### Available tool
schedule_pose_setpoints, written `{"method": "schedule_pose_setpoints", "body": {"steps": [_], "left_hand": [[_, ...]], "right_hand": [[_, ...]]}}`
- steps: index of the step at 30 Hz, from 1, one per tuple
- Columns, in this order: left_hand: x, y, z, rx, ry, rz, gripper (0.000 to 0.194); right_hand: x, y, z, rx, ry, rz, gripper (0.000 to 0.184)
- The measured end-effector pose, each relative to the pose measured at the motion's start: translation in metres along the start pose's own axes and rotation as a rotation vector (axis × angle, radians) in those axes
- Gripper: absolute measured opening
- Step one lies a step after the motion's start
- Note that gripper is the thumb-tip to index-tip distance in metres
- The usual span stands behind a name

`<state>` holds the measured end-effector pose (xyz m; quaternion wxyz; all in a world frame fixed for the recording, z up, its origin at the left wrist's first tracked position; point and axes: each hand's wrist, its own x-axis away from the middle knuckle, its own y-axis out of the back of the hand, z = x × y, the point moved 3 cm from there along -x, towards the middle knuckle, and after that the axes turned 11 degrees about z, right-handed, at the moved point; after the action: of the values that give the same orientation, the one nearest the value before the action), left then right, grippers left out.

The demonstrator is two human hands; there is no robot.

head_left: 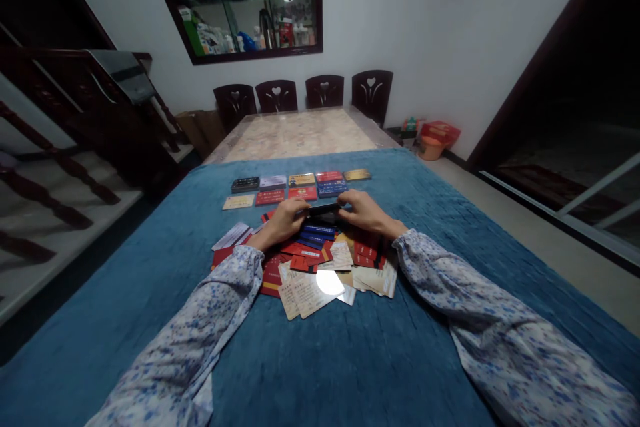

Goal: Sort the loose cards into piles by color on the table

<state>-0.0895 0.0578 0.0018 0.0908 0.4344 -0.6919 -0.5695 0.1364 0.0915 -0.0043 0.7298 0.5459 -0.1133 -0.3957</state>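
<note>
Between my left hand [287,219] and my right hand [366,212] is a dark stack of cards [323,209], seen nearly edge-on. Fingers of both hands pinch it at its two ends. Beneath and in front of my hands lies a loose, overlapping heap of cards: red cards [305,261], blue cards [317,236] and cream cards [313,293]. Light glares off one cream card. Beyond my hands, small stacks sit in two rows, among them a black stack [245,184], a yellow stack [301,179], a blue stack [333,188] and a gold stack [357,175].
A blue cloth [320,367] covers the near part of the table; its far marble-patterned top [300,132] is bare of cloth. Several dark chairs [325,90] stand at the far end. Wooden railings [65,160] are on the left, an orange bucket [431,147] on the right.
</note>
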Motion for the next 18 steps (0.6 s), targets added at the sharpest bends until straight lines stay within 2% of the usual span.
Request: {"method": "schedule_pose_setpoints", "body": {"steps": [5,10,18], "left_hand": [[0.0005,-0.0038,-0.0001,0.006,-0.022,0.016,0.020],[-0.0014,-0.0093,-0.0004,0.009,-0.070,0.049,0.020],[-0.0024,-0.0053,-0.0036,-0.026,-0.033,0.014,0.019]], "right_hand": [[0.0004,0.0027,0.0020,-0.173,0.031,-0.099,0.011],[0.0010,0.0036,0.0079,-0.291,0.097,-0.130,0.010],[-0.0013,0.0039,0.0095,-0.134,0.127,-0.164,0.015]]}}
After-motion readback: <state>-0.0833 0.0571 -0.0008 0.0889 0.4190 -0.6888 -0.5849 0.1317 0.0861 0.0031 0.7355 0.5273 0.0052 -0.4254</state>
